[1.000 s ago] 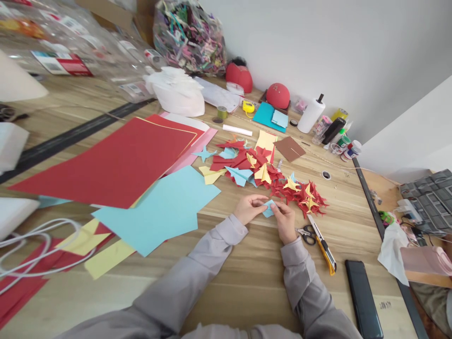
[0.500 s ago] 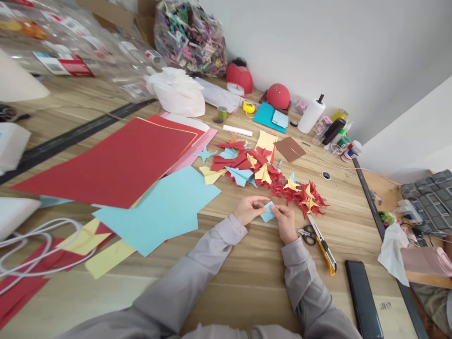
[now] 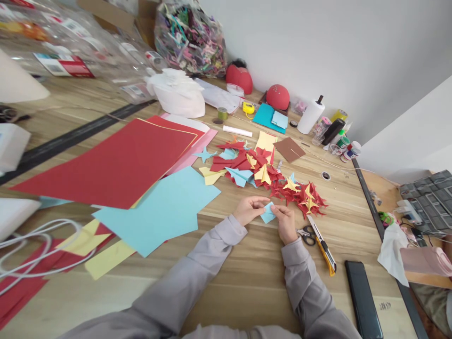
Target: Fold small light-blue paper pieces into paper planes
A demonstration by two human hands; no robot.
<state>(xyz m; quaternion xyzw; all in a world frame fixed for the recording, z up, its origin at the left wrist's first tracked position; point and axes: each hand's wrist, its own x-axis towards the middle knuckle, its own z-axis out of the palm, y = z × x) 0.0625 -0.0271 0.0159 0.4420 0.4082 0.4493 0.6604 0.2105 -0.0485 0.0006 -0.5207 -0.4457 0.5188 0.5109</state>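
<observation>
Between my two hands is a small folded piece of light-blue paper point(image 3: 268, 214), held a little above the table. My left hand point(image 3: 250, 210) pinches its left edge between thumb and fingers. On the opposite side, my right hand point(image 3: 285, 221) grips the upper right part with thumb and forefinger. Just beyond my hands lies a heap of folded red paper pieces point(image 3: 278, 187), with yellow and blue ones among them. A blue folded paper plane point(image 3: 240, 176) rests at the heap's near left. The exact folds in the held paper are too small to make out.
Black-handled scissors point(image 3: 307, 235) and a yellow utility knife point(image 3: 325, 249) lie right of my right hand, with a black phone point(image 3: 363, 299) nearer the right edge. Large red sheets point(image 3: 113, 160) and blue sheets point(image 3: 162, 212) spread to the left. A white cable point(image 3: 38, 249) curls at far left.
</observation>
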